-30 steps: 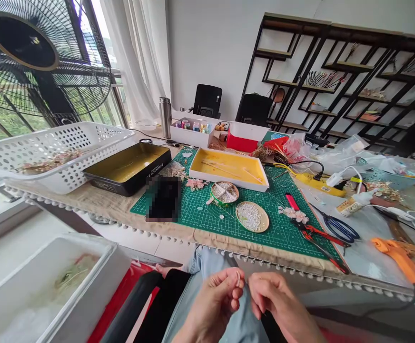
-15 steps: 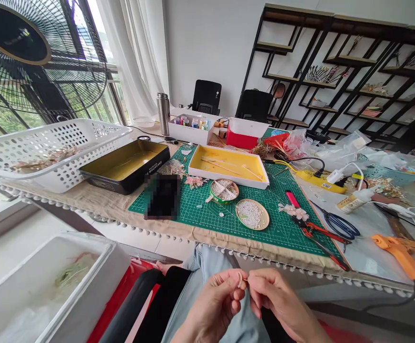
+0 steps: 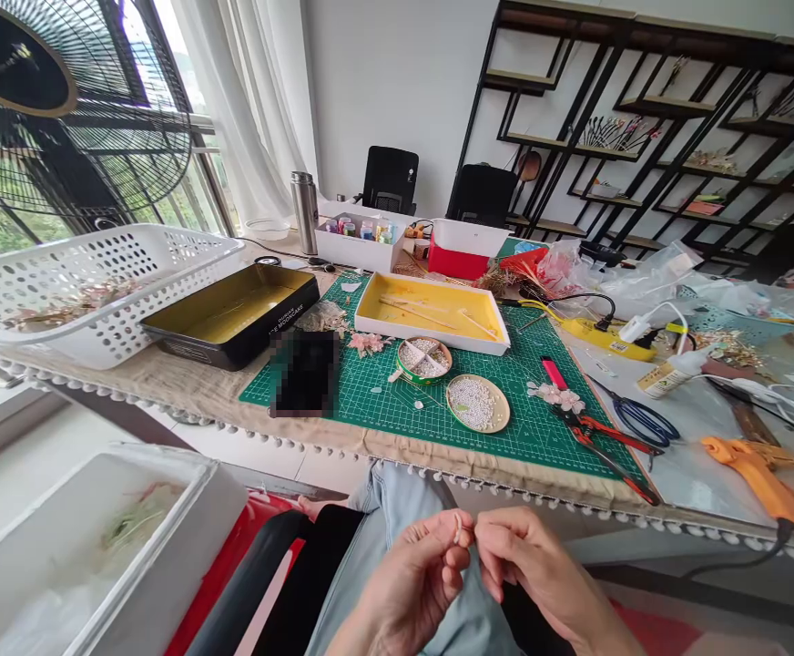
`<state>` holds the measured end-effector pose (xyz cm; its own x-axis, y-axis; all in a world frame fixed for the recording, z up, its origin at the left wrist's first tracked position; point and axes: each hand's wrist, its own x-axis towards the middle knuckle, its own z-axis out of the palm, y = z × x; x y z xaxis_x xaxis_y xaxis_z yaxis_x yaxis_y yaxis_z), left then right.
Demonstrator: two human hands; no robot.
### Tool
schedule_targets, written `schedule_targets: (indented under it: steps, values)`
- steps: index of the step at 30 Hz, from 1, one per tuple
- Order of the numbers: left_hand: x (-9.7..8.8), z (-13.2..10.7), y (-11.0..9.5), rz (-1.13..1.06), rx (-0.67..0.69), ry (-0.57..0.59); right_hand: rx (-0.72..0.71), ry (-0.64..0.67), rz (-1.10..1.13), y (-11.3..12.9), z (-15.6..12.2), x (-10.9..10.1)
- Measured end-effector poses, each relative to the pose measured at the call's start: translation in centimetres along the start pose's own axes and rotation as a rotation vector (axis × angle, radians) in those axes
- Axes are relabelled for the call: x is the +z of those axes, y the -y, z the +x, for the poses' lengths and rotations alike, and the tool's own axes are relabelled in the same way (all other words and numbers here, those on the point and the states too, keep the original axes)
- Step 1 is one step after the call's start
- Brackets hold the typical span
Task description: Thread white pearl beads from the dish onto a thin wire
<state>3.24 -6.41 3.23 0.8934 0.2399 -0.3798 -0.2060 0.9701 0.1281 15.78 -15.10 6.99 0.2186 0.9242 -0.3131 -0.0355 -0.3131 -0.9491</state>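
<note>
Staying put, both hands are working close together: the left hand point(image 3: 407, 579) is pinching a small pale curl point(image 3: 458, 529) firmly, steady for fine work, while the right hand's point(image 3: 540, 565) grip is too small to tell, with the cutting mat point(image 3: 513, 437) at twelve o'clock.

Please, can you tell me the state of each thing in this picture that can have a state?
Left hand, pinching a small pale piece
Right hand, pinched next to it
Scissors, closed, lying flat
Black box, open
Round tin, open, holding beads
Yellow tray, holding sticks
</note>
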Motion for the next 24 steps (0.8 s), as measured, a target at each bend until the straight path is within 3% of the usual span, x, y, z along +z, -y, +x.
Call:
schedule_targets:
  steps: [9,17,24]
  values:
    - [0.0,0.2,0.3,0.147,0.003,-0.033,0.016,-0.062,-0.052,-0.5,0.0,0.0]
    - [-0.5,0.7,0.9,0.214,0.010,-0.038,-0.125,-0.492,-0.097,-2.1,0.1,1.2]
    - [0.5,-0.2,0.2,0.077,0.077,-0.076,-0.304,-0.492,-0.138,-1.6,-0.3,1.5]
